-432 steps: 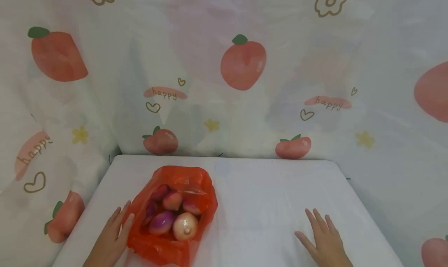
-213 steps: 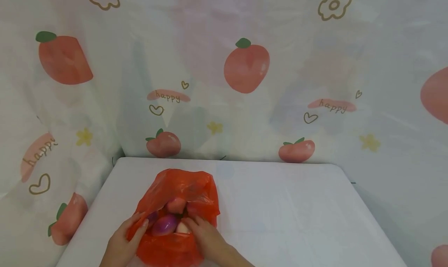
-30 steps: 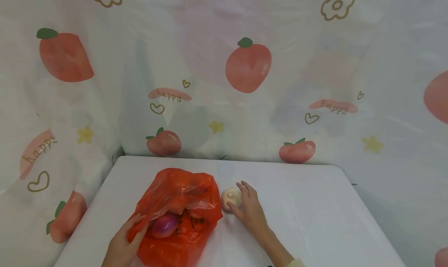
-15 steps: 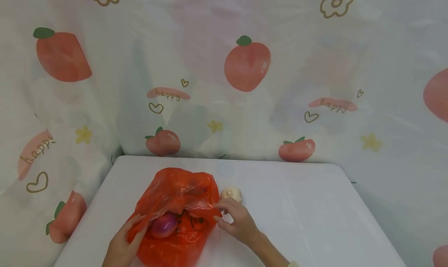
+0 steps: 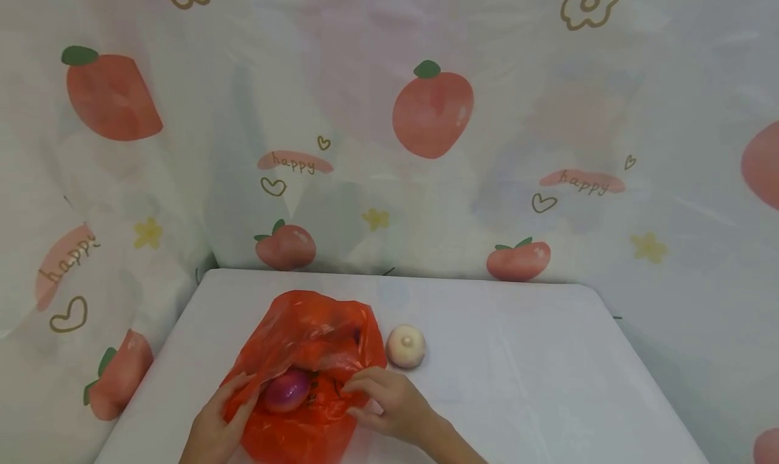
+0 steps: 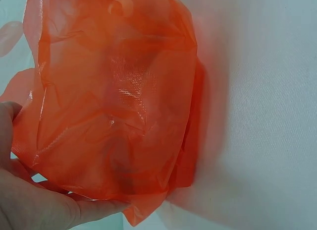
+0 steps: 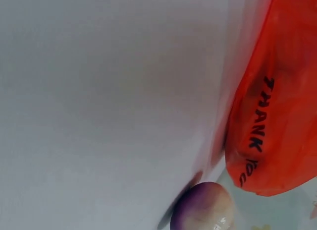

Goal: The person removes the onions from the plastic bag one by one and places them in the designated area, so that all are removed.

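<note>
An orange-red plastic bag (image 5: 298, 437) lies on the left half of the table, its mouth partly folded over. Inside it shows a glossy purple onion (image 5: 287, 391); anything deeper is hidden by the plastic. My left hand (image 5: 216, 416) grips the bag's left rim, the plastic between thumb and fingers, as the left wrist view also shows. Over the right side of the mouth is my right hand (image 5: 395, 404), its thumb and fingers apart, fingertips at the plastic. Just beyond that hand, a cream onion with a nub (image 5: 406, 346) rests on the table; the right wrist view shows its purple side.
The white-covered table (image 5: 535, 369) extends to the right of the bag. A fruit-patterned curtain (image 5: 487, 112) hangs behind the table and at its left. Black "THANK YOU" lettering marks the bag's side in the right wrist view.
Earlier the cream onion lay in the bag; now it is on the table to the bag's right. My right hand has let go of it and moved back left to the bag's mouth. The left hand stays put.
</note>
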`<action>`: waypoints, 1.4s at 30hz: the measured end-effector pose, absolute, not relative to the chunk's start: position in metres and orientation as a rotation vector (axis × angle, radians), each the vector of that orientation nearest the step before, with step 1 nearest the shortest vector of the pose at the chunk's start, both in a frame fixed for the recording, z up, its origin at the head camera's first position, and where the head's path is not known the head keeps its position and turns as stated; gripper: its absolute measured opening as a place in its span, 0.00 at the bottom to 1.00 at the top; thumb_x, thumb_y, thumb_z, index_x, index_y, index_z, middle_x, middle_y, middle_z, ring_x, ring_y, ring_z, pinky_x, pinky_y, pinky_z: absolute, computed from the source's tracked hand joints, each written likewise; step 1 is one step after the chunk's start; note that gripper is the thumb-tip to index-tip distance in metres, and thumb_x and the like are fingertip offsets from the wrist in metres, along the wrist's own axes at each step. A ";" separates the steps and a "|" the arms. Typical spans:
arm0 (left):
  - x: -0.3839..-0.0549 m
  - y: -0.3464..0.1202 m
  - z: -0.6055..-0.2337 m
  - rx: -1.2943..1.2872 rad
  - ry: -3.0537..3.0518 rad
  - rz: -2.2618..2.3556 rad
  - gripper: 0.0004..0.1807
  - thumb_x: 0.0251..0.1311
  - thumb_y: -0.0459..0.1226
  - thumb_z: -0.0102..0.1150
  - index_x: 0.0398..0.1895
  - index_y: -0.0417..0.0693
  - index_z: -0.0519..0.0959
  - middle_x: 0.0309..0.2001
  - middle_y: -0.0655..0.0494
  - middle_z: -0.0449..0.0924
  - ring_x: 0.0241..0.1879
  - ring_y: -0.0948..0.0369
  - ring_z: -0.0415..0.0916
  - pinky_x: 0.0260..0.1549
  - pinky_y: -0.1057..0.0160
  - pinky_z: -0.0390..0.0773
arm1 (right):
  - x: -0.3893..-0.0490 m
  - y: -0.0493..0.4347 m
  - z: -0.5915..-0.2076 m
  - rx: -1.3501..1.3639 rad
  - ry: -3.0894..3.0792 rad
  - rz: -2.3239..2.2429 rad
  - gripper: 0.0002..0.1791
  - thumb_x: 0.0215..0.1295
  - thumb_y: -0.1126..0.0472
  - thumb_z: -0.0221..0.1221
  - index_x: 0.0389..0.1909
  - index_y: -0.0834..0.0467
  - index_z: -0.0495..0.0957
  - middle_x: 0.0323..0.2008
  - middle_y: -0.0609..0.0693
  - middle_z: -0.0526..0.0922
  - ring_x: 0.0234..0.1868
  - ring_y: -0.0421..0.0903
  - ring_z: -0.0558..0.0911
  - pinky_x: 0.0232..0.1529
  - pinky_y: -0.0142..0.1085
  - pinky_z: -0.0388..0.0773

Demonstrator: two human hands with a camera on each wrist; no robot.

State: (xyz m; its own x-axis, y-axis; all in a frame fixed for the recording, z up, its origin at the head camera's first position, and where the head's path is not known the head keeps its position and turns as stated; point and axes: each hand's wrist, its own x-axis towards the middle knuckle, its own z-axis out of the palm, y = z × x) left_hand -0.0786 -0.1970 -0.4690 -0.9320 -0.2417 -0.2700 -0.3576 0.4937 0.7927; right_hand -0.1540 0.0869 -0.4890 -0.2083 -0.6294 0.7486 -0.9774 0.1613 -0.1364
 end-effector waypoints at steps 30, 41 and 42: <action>-0.080 -0.196 -0.471 -0.494 2.639 1.427 0.34 0.63 0.55 0.51 0.64 0.41 0.65 0.62 0.36 0.65 0.53 0.42 0.68 0.47 0.45 0.74 | -0.139 0.063 -0.492 1.179 -2.896 0.909 0.32 0.67 0.51 0.57 0.69 0.55 0.60 0.59 0.50 0.71 0.55 0.42 0.73 0.55 0.36 0.72; -0.080 -0.195 -0.472 -0.547 2.611 1.453 0.33 0.62 0.54 0.54 0.63 0.41 0.66 0.62 0.36 0.65 0.52 0.43 0.68 0.45 0.44 0.75 | -0.146 0.063 -0.502 1.115 -2.793 0.910 0.20 0.65 0.55 0.59 0.54 0.57 0.70 0.42 0.46 0.77 0.40 0.36 0.74 0.43 0.29 0.75; -0.080 -0.195 -0.472 -0.560 2.597 1.454 0.34 0.62 0.54 0.54 0.64 0.42 0.66 0.62 0.36 0.65 0.52 0.43 0.67 0.45 0.44 0.75 | -0.146 0.063 -0.502 1.088 -2.803 0.912 0.17 0.64 0.56 0.59 0.51 0.57 0.71 0.37 0.45 0.77 0.36 0.36 0.74 0.39 0.27 0.75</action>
State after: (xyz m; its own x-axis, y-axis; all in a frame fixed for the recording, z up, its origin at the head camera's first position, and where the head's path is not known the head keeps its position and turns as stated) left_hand -0.0804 -0.1948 -0.4715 -0.9255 -0.2621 -0.2735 -0.3702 0.4725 0.7998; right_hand -0.1462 0.0627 -0.5023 -0.7601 -0.6179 0.2009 -0.6178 0.5915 -0.5181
